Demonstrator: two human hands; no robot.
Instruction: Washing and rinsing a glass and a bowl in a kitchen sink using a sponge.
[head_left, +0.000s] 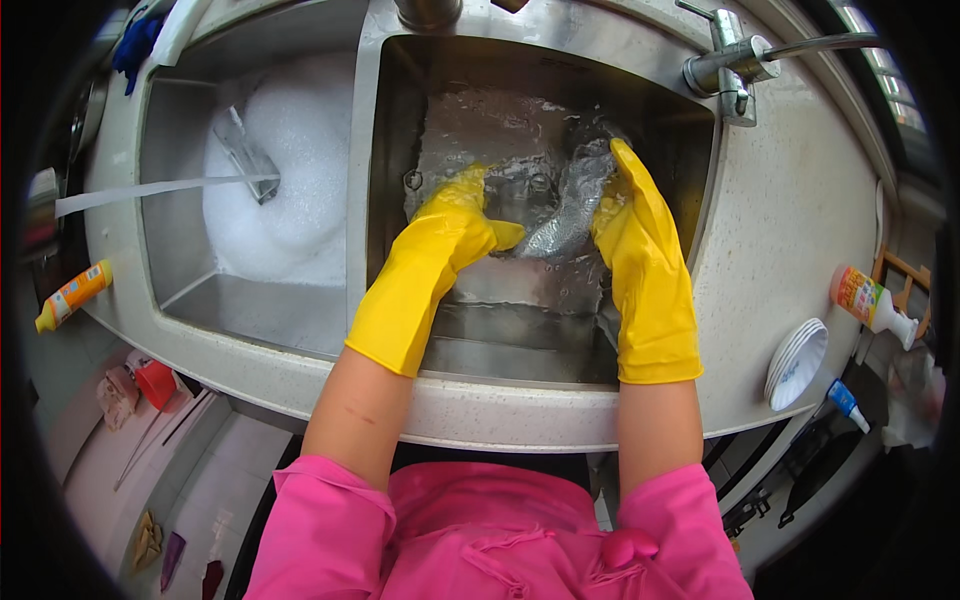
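Observation:
I wear yellow rubber gloves, and both hands are inside the right steel sink basin (517, 360), which holds water. My left hand (469, 206) dips its fingers into the water, thumb held apart, with nothing visible between. At the right, my right hand (622, 206) has its fingers extended and its palm turned inward. Between the hands lies a clear, textured, shiny thing (574, 199), tilted and partly blurred by ripples. Its right side meets my right glove, and its lower end comes close to my left thumb. Whether the right fingers grip it is unclear.
White foam (292, 165) fills much of the left basin, around a clear rectangular piece (247, 154) and a long white strip (165, 191). A metal faucet (731, 67) rises at the back right. Stacked white bowls (799, 364), a spray bottle (862, 296) and an orange bottle (73, 295) stand around.

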